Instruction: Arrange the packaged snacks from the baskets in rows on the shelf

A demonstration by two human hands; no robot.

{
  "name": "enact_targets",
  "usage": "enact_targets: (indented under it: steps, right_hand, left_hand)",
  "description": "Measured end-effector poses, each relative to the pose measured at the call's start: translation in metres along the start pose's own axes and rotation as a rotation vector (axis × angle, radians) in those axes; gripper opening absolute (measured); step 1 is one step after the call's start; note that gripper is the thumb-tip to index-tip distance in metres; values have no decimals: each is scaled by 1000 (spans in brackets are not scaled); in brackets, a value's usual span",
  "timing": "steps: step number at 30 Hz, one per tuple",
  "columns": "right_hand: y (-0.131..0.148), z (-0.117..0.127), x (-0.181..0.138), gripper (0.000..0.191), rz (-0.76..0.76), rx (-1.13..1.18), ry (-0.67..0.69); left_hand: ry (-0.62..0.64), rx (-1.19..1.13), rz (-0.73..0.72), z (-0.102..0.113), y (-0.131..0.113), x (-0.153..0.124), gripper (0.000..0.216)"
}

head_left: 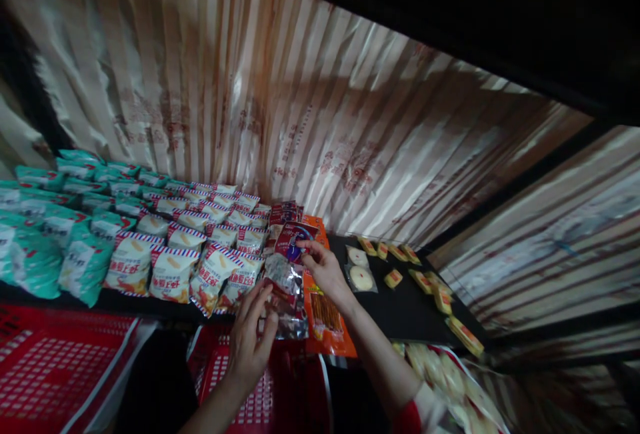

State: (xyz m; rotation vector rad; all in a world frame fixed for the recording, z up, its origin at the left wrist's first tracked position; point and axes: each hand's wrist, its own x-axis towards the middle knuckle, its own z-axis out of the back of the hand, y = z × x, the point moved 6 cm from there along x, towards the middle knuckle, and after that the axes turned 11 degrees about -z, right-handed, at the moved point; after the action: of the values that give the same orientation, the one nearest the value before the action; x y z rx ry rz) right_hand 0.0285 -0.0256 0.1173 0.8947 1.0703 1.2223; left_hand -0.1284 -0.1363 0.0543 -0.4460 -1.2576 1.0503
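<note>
A black shelf carries rows of snack packets. My right hand pinches the top edge of a dark red packet standing in a row of like packets. My left hand grips the lower end of a silvery clear packet at the shelf's front edge. Beside them lies an orange packet that overhangs the edge. To the left stand white packets with red and blue stripes and green packets.
Small yellow wrapped sweets and round white cakes in clear wrap lie on the right of the shelf. Red plastic baskets sit below the shelf. A striped foil backing rises behind. More wrapped cakes are at lower right.
</note>
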Motion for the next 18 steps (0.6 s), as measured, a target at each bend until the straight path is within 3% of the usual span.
enact_targets:
  steps: [6, 18]
  right_hand:
    - [-5, -6, 52, 28, -67, -119, 13]
    - [12, -14, 85, 31, -28, -656, 46]
  left_hand:
    - [41, 138, -83, -14, 6, 17, 41]
    - [90, 210, -60, -40, 28, 26, 48]
